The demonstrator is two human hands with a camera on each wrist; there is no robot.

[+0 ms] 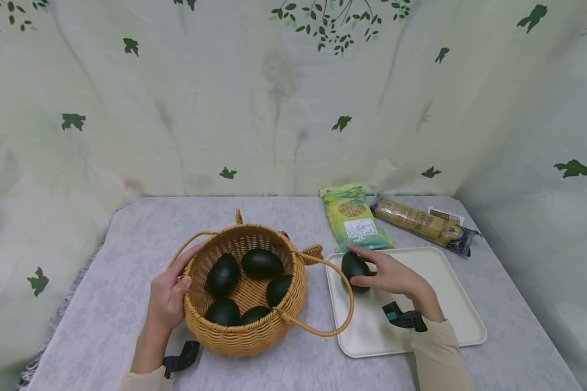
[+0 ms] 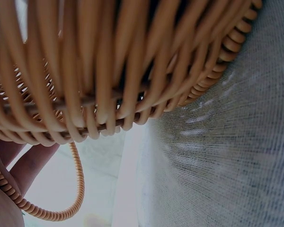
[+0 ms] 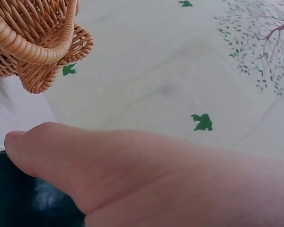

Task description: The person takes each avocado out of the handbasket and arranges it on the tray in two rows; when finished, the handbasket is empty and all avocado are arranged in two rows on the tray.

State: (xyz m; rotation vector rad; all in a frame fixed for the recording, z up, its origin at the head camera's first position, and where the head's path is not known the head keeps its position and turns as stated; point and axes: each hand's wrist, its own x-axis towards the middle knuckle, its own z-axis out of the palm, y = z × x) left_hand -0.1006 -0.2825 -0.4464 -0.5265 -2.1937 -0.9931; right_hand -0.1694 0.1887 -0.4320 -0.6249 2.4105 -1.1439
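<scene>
A round wicker basket [image 1: 244, 342] stands on the table in the head view, with several dark green avocados [image 1: 262, 264] lying inside. My left hand [image 1: 168, 296] grips its left rim, the thumb on the near side. The left wrist view shows the woven wall [image 2: 104, 71] close up and some fingers [image 2: 33, 165] by a loop handle. Over the left part of a white tray [image 1: 450, 304], my right hand [image 1: 396, 274] holds another avocado [image 1: 354, 266] between thumb and fingers. The same avocado [image 3: 23, 198] is partly visible under the thumb in the right wrist view.
Behind the tray lies a green-and-yellow food bag [image 1: 352, 214], beside a long pack of pasta [image 1: 420, 221]. One basket handle [image 1: 347, 312] sticks out to the right, reaching over the tray's left edge. A printed cloth [image 1: 225, 108] hangs behind the table.
</scene>
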